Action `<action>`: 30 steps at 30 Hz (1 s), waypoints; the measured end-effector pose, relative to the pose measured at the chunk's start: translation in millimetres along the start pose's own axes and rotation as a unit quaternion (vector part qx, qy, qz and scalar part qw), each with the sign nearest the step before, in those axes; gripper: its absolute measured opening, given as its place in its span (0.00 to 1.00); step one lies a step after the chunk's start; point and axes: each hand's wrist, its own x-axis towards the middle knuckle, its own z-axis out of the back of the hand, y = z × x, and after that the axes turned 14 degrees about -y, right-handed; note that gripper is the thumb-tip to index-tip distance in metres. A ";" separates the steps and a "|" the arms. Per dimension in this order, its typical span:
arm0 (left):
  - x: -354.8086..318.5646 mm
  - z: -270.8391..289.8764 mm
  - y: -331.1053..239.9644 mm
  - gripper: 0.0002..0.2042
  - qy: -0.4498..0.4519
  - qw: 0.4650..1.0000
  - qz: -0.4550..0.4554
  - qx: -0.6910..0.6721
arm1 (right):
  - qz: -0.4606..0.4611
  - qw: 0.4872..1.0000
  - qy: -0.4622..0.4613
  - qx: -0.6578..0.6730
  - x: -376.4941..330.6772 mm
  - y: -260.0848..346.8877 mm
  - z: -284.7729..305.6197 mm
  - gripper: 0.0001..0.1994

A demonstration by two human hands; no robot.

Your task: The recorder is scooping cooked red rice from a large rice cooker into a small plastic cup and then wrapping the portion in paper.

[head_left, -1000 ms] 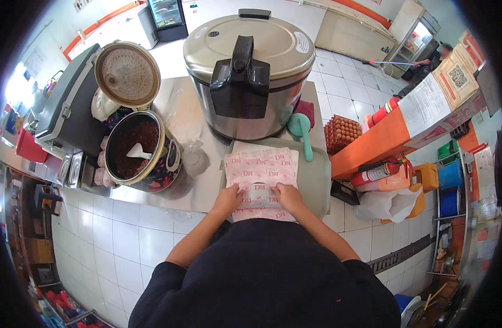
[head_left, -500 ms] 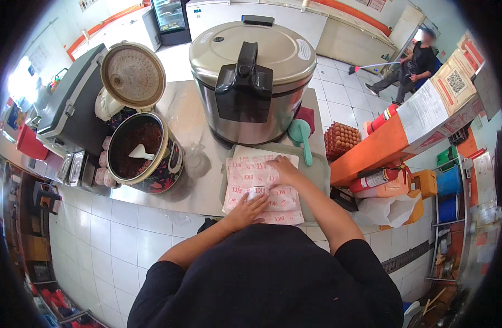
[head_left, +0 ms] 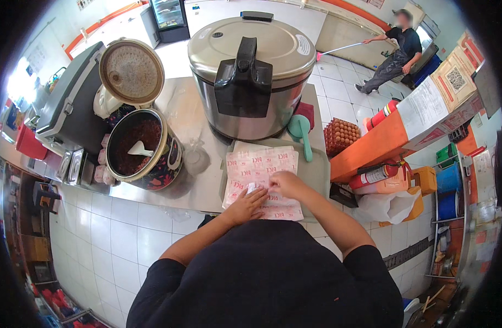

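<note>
paper (head_left: 262, 162) | pale pinkish white, red print repeated in rows | layered sheets, edges slightly offset | lying flat, faintly creased | on the grey-green tray (head_left: 318, 170) on the counter (head_left: 199, 195)

Red lettering (head_left: 256, 160) on paper sheets (head_left: 265, 170)

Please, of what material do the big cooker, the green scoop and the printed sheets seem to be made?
Big cooker: probably stainless steel, smooth and shiny, with blurred reflections on its side. Green scoop: likely plastic, smooth, with one even colour. Printed sheets: apparently thin matt paper, lightly wrinkled; any coating cannot be told.
</note>
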 end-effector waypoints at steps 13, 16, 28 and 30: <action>-13.2 22.4 10.8 0.19 -0.154 0.981 0.096 -0.072 | -0.027 0.995 -0.051 0.085 -52.0 -6.6 -38.3 0.10; 0.7 46.8 -8.4 0.20 -0.209 0.969 0.110 0.075 | -0.048 0.992 -0.074 0.096 -59.1 -8.5 -41.2 0.11; -15.8 23.3 30.1 0.04 -0.097 0.987 0.120 -0.053 | -0.060 0.983 -0.144 0.101 -69.2 -9.5 -50.4 0.08; -14.5 17.0 35.8 0.04 -0.076 0.986 0.130 -0.073 | -0.061 0.981 -0.149 0.107 -69.0 -8.7 -53.5 0.08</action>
